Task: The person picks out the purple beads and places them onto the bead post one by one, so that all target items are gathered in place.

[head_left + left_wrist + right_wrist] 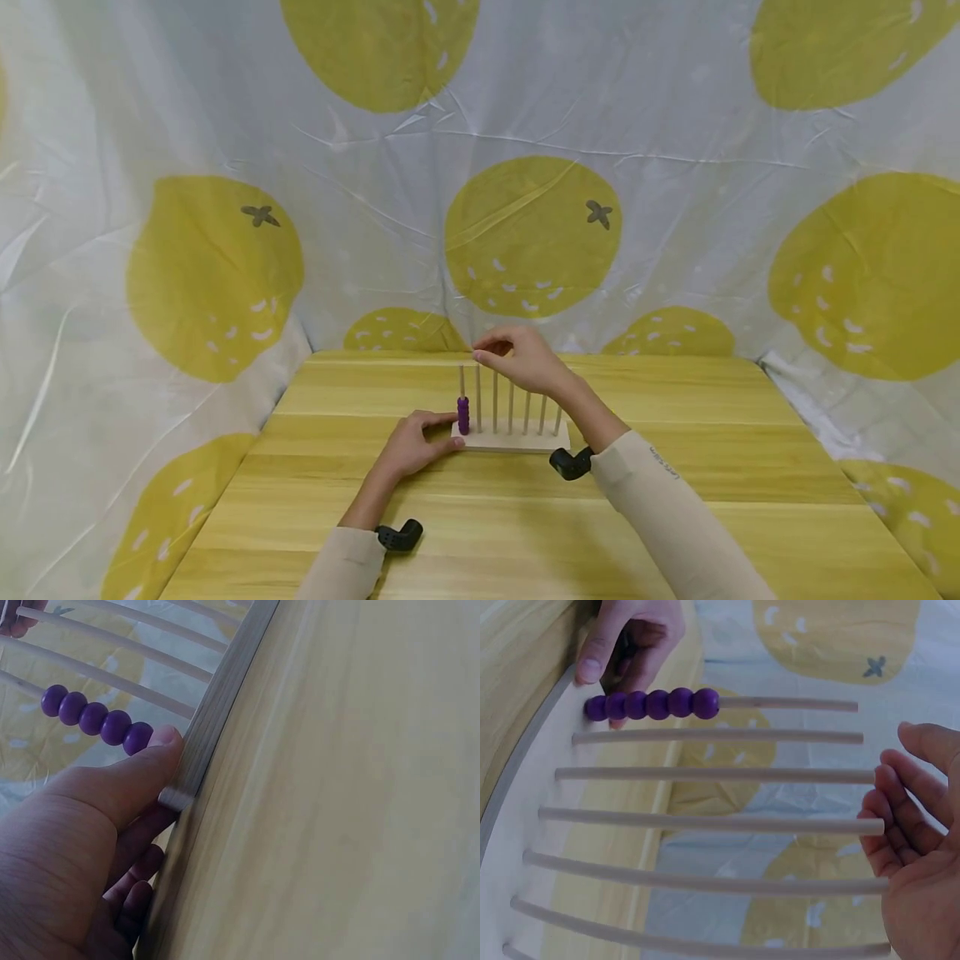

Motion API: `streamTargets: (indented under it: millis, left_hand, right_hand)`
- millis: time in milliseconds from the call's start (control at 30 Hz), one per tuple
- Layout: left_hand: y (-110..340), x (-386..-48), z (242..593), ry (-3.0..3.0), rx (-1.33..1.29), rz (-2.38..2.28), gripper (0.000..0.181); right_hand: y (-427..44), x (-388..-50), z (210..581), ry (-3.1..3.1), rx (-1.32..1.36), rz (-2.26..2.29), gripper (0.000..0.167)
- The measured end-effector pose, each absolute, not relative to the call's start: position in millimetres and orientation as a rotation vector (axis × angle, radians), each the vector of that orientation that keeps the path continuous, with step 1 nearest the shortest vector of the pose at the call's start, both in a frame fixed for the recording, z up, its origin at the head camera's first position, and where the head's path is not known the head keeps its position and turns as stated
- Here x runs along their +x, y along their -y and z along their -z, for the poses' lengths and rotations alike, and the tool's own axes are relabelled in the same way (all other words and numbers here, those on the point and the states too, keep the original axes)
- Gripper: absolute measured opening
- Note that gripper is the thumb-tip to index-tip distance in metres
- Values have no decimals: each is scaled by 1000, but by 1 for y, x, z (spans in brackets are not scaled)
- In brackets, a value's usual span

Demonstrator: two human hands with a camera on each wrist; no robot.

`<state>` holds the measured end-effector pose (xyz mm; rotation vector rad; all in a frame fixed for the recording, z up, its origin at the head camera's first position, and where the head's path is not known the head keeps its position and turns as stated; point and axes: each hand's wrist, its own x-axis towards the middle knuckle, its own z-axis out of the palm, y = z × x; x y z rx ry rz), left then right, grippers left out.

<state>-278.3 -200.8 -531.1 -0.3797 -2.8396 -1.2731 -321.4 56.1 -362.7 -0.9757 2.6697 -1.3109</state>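
Observation:
A wooden peg stand with a row of upright sticks stands on the table. Several purple beads are stacked on its leftmost stick, whose upper part is bare. My left hand grips the stand's left end, the thumb at its front edge and the fingers behind. Beside the stick tops is my right hand. In the right wrist view its thumb stands apart from the loosely bent fingers, and no object shows between them. The other sticks carry no beads.
The wood-grained table spreads out around the stand. Behind it and along the sides hangs a pale cloth printed with big yellow lemons. Black wrist cameras sit at both cuffs.

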Motion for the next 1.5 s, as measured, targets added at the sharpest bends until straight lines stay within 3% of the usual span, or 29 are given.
streamTargets:
  millis: [500,1000,1500]
  left_hand:
    - [204,-278,532,2832,-385,1264,50]
    - [205,-276,531,2821,-388,1292,51]
    - [200,-279,531,2823,-428,1277,51]
  right_hand:
    - [-93,-315,363,-2733,-916,1326,24]
    - [-176,-300,375,-2862,-686,1423,30]
    - [-250,-292,433,-2896,-509,1301,33]
